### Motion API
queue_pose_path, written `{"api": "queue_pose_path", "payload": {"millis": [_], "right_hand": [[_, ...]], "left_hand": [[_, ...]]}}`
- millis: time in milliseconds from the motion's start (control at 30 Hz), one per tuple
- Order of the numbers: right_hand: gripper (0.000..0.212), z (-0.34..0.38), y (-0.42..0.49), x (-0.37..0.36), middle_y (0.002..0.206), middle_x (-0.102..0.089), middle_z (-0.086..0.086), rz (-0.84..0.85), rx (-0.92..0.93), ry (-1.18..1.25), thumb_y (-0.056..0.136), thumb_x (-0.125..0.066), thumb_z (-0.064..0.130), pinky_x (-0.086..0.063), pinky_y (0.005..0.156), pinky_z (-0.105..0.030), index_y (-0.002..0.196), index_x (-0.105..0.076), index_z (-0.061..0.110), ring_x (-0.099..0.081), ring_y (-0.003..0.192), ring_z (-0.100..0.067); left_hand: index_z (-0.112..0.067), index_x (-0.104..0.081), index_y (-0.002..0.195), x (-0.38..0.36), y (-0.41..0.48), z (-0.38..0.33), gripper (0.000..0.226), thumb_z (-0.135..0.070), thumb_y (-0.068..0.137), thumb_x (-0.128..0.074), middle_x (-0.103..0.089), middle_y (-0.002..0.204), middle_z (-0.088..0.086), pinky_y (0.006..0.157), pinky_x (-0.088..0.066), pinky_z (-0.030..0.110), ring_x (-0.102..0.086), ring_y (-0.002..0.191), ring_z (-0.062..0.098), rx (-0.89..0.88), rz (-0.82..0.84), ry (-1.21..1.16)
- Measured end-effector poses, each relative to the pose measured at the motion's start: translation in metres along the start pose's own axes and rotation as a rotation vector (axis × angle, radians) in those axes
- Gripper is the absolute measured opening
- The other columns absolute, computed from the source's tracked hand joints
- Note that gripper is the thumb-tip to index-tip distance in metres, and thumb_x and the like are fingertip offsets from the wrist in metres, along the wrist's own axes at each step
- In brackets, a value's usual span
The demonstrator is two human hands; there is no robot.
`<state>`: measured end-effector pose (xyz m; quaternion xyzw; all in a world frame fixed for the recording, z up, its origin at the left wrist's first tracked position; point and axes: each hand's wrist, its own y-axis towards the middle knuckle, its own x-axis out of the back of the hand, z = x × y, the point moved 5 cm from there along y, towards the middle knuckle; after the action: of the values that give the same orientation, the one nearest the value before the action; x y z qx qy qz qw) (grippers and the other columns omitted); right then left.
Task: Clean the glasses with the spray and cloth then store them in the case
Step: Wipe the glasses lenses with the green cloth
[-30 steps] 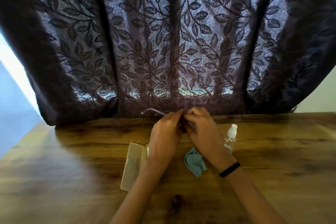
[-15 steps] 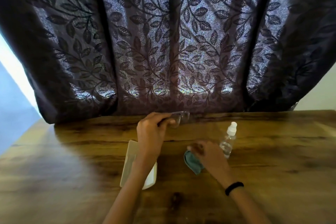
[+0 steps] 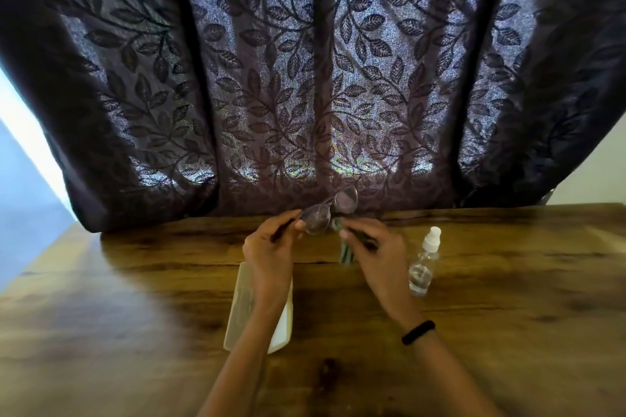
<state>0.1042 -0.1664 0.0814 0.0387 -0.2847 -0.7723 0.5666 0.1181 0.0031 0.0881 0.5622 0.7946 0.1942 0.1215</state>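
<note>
My left hand (image 3: 271,249) holds the clear-framed glasses (image 3: 330,210) up above the table, pinching them near the left lens. My right hand (image 3: 374,249) grips the blue-green cloth (image 3: 345,249) and brings its top end against the glasses between the lenses; the rest of the cloth hangs down below my fingers. The spray bottle (image 3: 423,267), clear with a white cap, stands upright on the table just right of my right hand. The translucent case (image 3: 249,305) lies open on the table under my left forearm, partly hidden by it.
The wooden table (image 3: 508,332) stretches wide on both sides. A dark leaf-patterned curtain (image 3: 305,78) hangs along its far edge. The table's left corner (image 3: 50,264) meets a bright floor area. A black band (image 3: 418,332) circles my right wrist.
My right hand left the glasses, went down to the cloth on the table, picked it up and raised it to the glasses. My left hand kept the glasses lifted.
</note>
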Motion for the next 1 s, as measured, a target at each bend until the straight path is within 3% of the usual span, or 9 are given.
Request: {"api": "queue_pose_path", "payload": {"millis": [133,400,500,600,767,867,1000], "right_hand": [[0.018,0.028,0.014,-0.004,0.101,-0.063,0.001,-0.076,0.096,0.009,0.084,-0.063,0.009,-0.046,0.087,-0.011,0.101,-0.07,0.009,-0.059,0.099,-0.007],[0.022,0.049,-0.005,-0.033,0.098,-0.059,-0.009,0.018,0.326,-0.191,0.088,-0.057,0.011,-0.051,0.081,-0.025,0.108,-0.066,0.006,-0.058,0.092,-0.018],[0.021,0.039,0.003,-0.021,0.097,-0.06,-0.011,-0.024,0.275,-0.217,0.087,-0.059,0.009,-0.054,0.078,-0.035,0.106,-0.066,0.006,-0.059,0.09,-0.021],[0.02,0.034,0.009,-0.011,0.095,-0.059,-0.01,-0.084,0.238,-0.198,0.086,-0.06,0.007,-0.053,0.072,-0.032,0.105,-0.067,0.007,-0.06,0.085,-0.019],[0.024,0.047,-0.004,-0.026,0.097,-0.059,-0.009,0.027,0.368,-0.188,0.086,-0.058,0.008,-0.053,0.076,-0.029,0.109,-0.065,0.008,-0.058,0.09,-0.017],[0.022,0.038,0.003,-0.014,0.095,-0.059,-0.012,-0.037,0.288,-0.2,0.086,-0.059,0.005,-0.054,0.069,-0.039,0.107,-0.066,0.006,-0.059,0.084,-0.021],[0.022,0.039,0.009,-0.01,0.093,-0.058,-0.011,-0.069,0.263,-0.213,0.087,-0.058,0.004,-0.054,0.07,-0.037,0.107,-0.066,0.006,-0.057,0.081,-0.017]], "left_hand": [[-0.017,-0.065,0.096,-0.005,-0.002,-0.002,0.028,0.004,0.077,-0.065,-0.068,0.082,-0.003,0.067,-0.05,0.011,-0.062,0.067,-0.008,-0.001,-0.003,-0.041],[-0.024,-0.068,0.09,-0.005,-0.005,0.001,0.029,0.003,0.079,-0.063,-0.071,0.084,-0.001,0.072,-0.052,0.016,-0.065,0.075,0.001,0.03,-0.065,-0.116],[-0.028,-0.069,0.085,-0.001,-0.004,0.001,0.032,0.003,0.079,-0.064,-0.07,0.076,-0.01,0.065,-0.052,0.012,-0.065,0.067,-0.002,0.015,-0.086,-0.137],[-0.031,-0.069,0.082,-0.003,-0.001,0.001,0.034,0.002,0.079,-0.064,-0.069,0.071,-0.018,0.063,-0.052,0.013,-0.065,0.063,-0.001,0.029,-0.088,-0.152],[-0.028,-0.069,0.085,-0.009,0.001,-0.003,0.03,0.002,0.08,-0.062,-0.07,0.08,-0.004,0.069,-0.051,0.014,-0.064,0.072,-0.002,0.01,-0.096,-0.14],[-0.023,-0.068,0.088,-0.009,0.002,-0.005,0.029,0.004,0.079,-0.062,-0.069,0.077,-0.006,0.066,-0.051,0.012,-0.063,0.067,-0.006,-0.007,-0.123,-0.154],[-0.023,-0.069,0.087,-0.014,0.001,-0.004,0.029,0.004,0.08,-0.062,-0.069,0.076,-0.008,0.064,-0.051,0.011,-0.063,0.065,-0.005,0.009,-0.102,-0.182]]}}
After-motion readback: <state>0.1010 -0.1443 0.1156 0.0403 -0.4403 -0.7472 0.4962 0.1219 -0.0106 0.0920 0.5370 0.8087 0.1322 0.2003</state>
